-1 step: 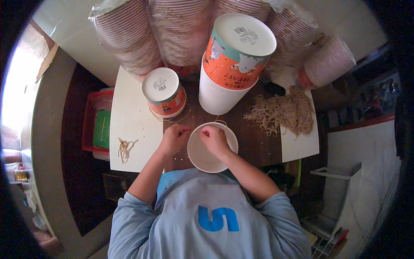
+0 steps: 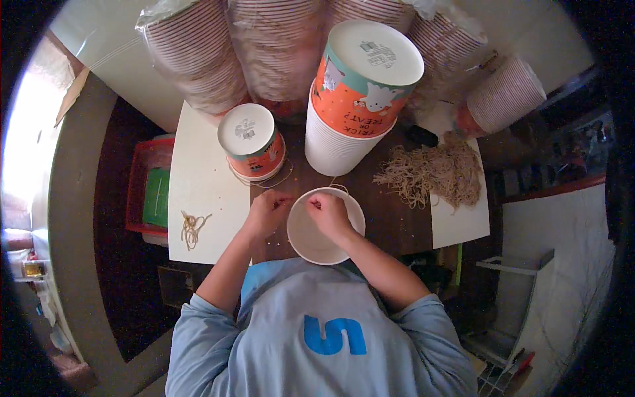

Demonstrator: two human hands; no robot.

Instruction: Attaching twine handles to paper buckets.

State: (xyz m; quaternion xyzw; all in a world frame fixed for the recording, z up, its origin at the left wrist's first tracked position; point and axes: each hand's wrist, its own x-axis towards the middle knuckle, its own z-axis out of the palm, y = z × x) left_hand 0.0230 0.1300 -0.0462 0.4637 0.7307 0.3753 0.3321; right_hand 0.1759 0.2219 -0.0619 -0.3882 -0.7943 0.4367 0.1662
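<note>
Both hands are over a white paper cup (image 2: 316, 239) that sits upside down at the near edge of the dark table (image 2: 390, 221), right in front of the person. The right hand (image 2: 329, 213) rests on the cup's bottom with fingers curled in, pinching something thin, probably a rubber band, but it's too small to be sure. The left hand (image 2: 268, 210) is just beside the cup on its left, fingers also curled toward the right hand; can't tell if it has a real grip on anything.

Behind the cup there's a tall stack of cups (image 2: 354, 99) with an orange one on top, and a shorter orange stack (image 2: 251, 142) to its left. A heap of rubber bands (image 2: 433, 173) lies to the right, partly on a white sheet (image 2: 460, 225). A few loose bands (image 2: 192, 226) lie on another white sheet (image 2: 205, 185) on the left. Sleeves of cups in plastic (image 2: 198, 53) line the back. A red crate (image 2: 149, 192) sits off the table's left side.
</note>
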